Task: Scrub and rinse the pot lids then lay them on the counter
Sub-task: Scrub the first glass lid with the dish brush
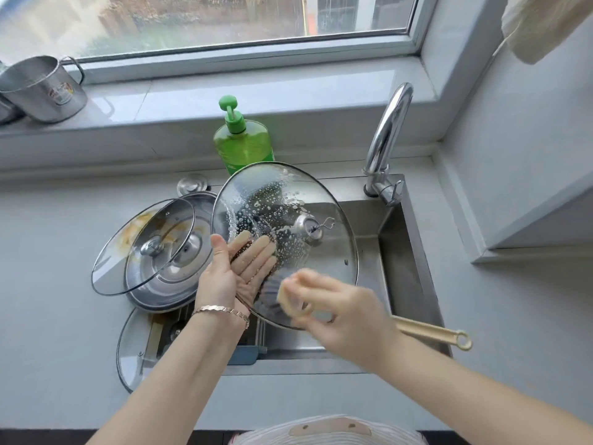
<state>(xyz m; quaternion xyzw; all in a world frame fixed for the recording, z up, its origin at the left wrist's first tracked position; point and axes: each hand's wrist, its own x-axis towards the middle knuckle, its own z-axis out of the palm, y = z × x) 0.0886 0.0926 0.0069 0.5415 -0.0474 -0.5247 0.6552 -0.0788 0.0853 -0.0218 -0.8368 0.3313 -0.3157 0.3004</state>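
A large glass pot lid (321,252) with soap suds is tilted over the sink. My left hand (237,268) holds it from beneath at its left rim, fingers spread behind the glass. My right hand (327,303), blurred, presses a pale yellow sponge (288,300) against the lid's lower part. On the left counter a smaller greasy glass lid (141,248) leans on a steel lid (179,284). Another glass lid (134,348) lies below them at the sink's edge.
The steel sink (404,261) has a chrome faucet (385,136) at its back right. A green soap bottle (244,139) stands behind the lid. A beige handle (433,332) pokes out over the sink's right edge. A steel mug (41,88) sits on the windowsill.
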